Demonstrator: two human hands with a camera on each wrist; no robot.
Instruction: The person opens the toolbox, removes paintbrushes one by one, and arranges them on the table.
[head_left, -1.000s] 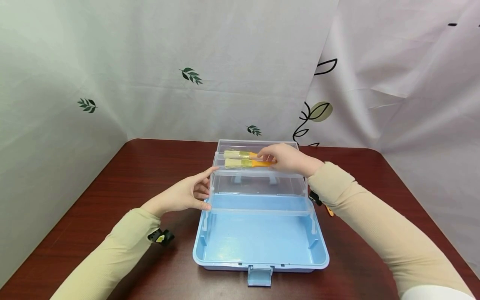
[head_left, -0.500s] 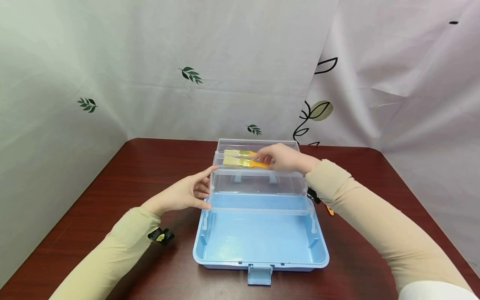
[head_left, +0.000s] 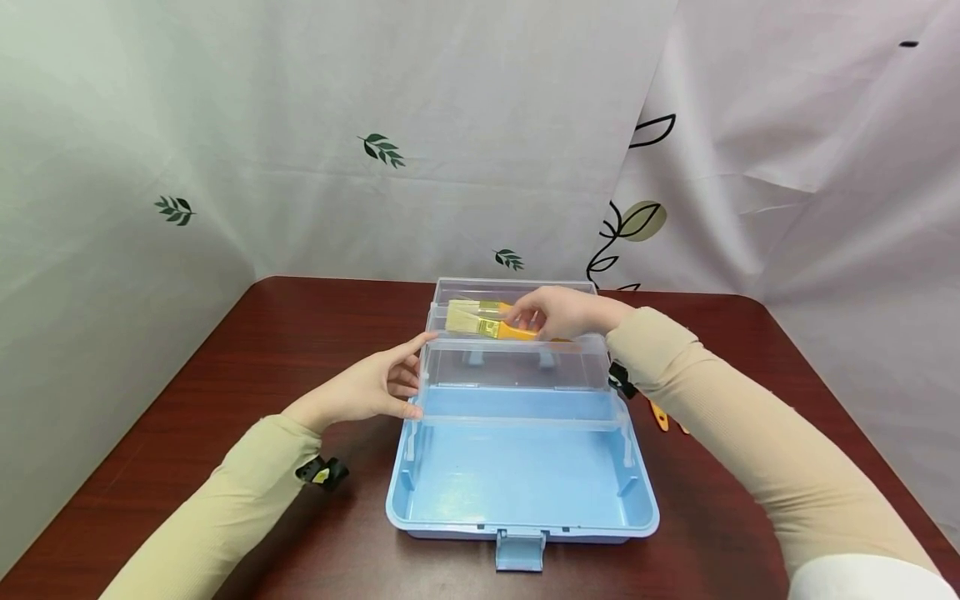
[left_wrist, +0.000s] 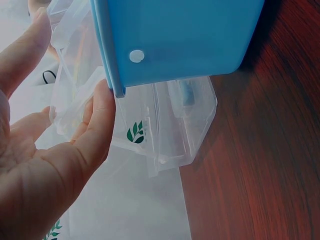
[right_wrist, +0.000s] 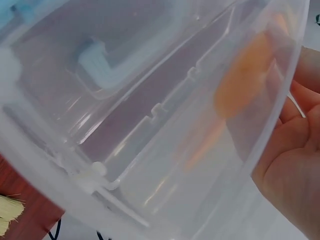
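brushes (head_left: 471,318) jut leftward from right hand (head_left: 561,312), seemingly pinched

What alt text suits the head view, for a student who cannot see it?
A person's right hand curls over orange-handled paintbrushes at the clear trays of an open blue box; the left hand touches the trays' left side. The box sits on a dark red table before a pale, leaf-printed backdrop.

Curtained booth | room type unclear | leaf-print cloth (head_left: 480,100) | wood-grain table (head_left: 330,329)
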